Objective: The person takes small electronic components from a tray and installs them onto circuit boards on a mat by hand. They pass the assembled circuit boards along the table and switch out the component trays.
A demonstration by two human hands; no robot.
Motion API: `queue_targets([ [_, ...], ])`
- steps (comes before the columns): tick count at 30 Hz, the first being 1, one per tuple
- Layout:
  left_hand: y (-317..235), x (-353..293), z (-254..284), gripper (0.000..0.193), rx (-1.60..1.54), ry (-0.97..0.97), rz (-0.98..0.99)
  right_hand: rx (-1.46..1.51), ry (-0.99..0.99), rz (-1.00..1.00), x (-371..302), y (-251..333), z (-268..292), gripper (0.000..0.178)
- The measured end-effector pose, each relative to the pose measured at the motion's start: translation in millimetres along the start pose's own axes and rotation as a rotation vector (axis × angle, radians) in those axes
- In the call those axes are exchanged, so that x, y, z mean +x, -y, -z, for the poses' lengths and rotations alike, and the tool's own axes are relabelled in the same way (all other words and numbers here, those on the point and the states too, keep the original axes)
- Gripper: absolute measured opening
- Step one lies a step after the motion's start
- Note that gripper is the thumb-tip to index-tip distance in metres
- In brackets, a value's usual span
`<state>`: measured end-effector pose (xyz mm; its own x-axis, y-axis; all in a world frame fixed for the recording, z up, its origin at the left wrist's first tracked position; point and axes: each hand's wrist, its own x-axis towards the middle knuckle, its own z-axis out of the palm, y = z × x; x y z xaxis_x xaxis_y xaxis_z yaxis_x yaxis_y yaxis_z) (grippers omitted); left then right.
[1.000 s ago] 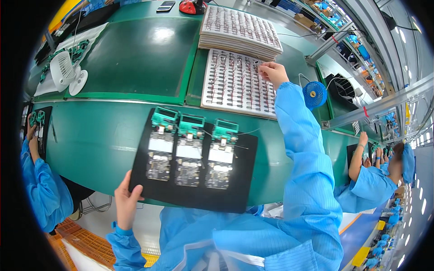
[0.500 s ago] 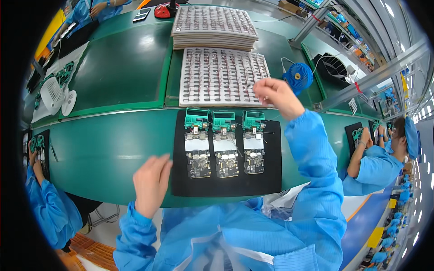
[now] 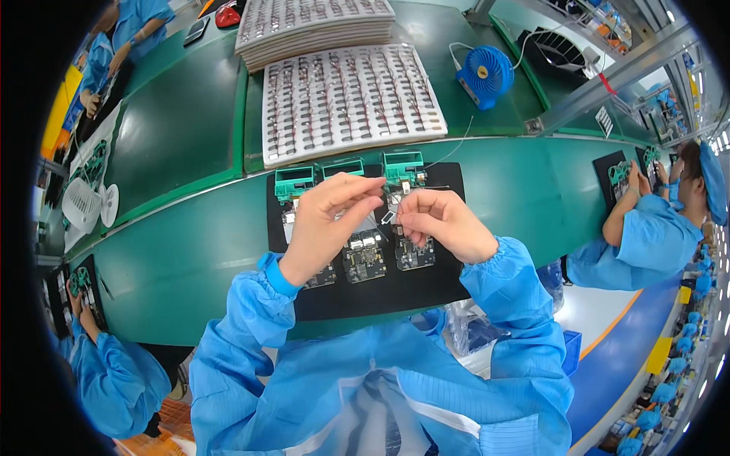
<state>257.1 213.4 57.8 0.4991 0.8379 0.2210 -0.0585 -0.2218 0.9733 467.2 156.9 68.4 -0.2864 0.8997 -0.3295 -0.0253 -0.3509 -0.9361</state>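
Note:
My right hand (image 3: 445, 222) is closed in a pinch on a small pale rectangular piece (image 3: 388, 217), held above the rightmost circuit board (image 3: 414, 257). Facing it from the left, my left hand (image 3: 331, 220) hovers with thumb and fingers apart, nothing visible between them. It partly covers the left circuit board (image 3: 319, 280) and the middle circuit board (image 3: 365, 262). Green plastic frames top the boards: a left frame (image 3: 295, 182), a middle frame (image 3: 344, 167) and a right frame (image 3: 403, 162). All three assemblies lie on a black mat (image 3: 357, 302).
Beyond the mat lies a white foam tray (image 3: 435, 128) with rows of small wired parts. Stacked foam trays (image 3: 312, 52) stand behind it. A blue fan (image 3: 485, 76) is at the back right, a white fan (image 3: 85, 204) far left. Co-workers sit on both sides.
My right hand has come back from the foam tray to the rightmost board, with the small piece pinched. My left hand has moved right, over the boards. The view has shifted.

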Motion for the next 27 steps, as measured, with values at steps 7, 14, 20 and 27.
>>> queue_targets([
  [7,15,33,-25,0.018,-0.029,0.018,0.035,0.093,0.031,0.015,5,-11,32,0.015],
  [14,34,52,-24,0.017,-0.102,0.096,0.175,0.140,-0.016,0.020,17,-18,47,0.012],
  [20,42,80,-34,0.019,0.428,0.066,-0.071,-0.514,-0.427,0.364,37,-36,49,0.010],
  [27,65,88,-47,0.011,0.597,-0.023,-0.233,-0.626,-0.500,0.391,45,-41,51,0.006],
])
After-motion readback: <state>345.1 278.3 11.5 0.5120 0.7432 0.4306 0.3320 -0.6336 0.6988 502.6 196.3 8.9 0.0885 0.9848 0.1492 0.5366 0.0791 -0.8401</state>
